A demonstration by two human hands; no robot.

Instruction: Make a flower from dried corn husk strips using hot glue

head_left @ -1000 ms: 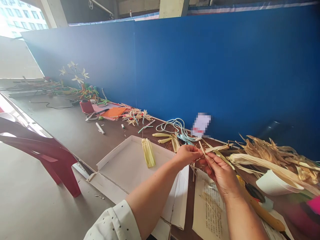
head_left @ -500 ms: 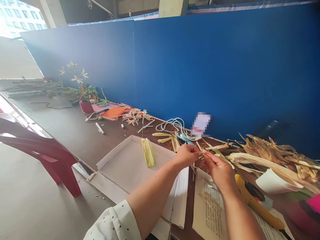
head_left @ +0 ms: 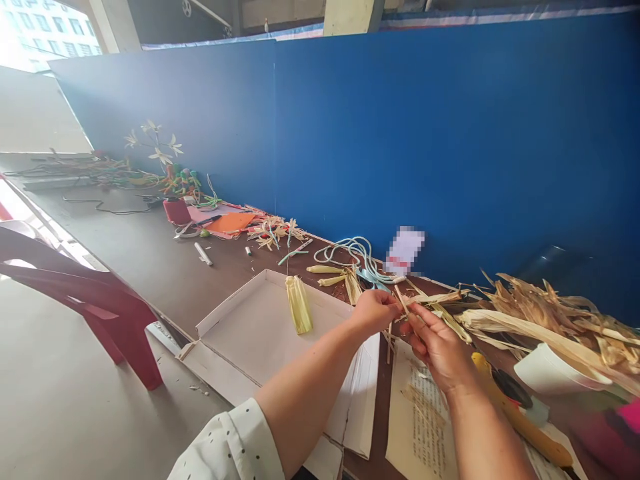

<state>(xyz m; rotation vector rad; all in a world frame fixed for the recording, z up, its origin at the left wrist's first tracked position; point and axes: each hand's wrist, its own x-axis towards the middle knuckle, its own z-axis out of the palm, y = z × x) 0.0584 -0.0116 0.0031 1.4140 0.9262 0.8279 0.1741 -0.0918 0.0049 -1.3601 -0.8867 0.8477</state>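
My left hand (head_left: 375, 311) and my right hand (head_left: 437, 341) meet over the brown table (head_left: 150, 267), both pinched on a thin dry husk strip (head_left: 406, 303) that runs between them. The strip's far end lies toward a heap of dry corn husks (head_left: 540, 310) at the right. Under my right hand is a printed paper sheet (head_left: 423, 427). A flattened white cardboard box (head_left: 255, 333) lies under my left forearm, with a pale yellow folded husk bundle (head_left: 299, 305) on it.
A yellow-handled tool (head_left: 520, 420) and a white cup (head_left: 555, 373) lie right of my hands. Light blue cord (head_left: 350, 252), husk flowers (head_left: 273, 232), orange paper (head_left: 227, 223) and a white tube (head_left: 203, 253) sit along the blue partition (head_left: 400, 133). A red plastic chair (head_left: 85, 293) stands left.
My right hand slid up along the strip toward my left hand, then eased back slightly. The view shifted a little to the right.
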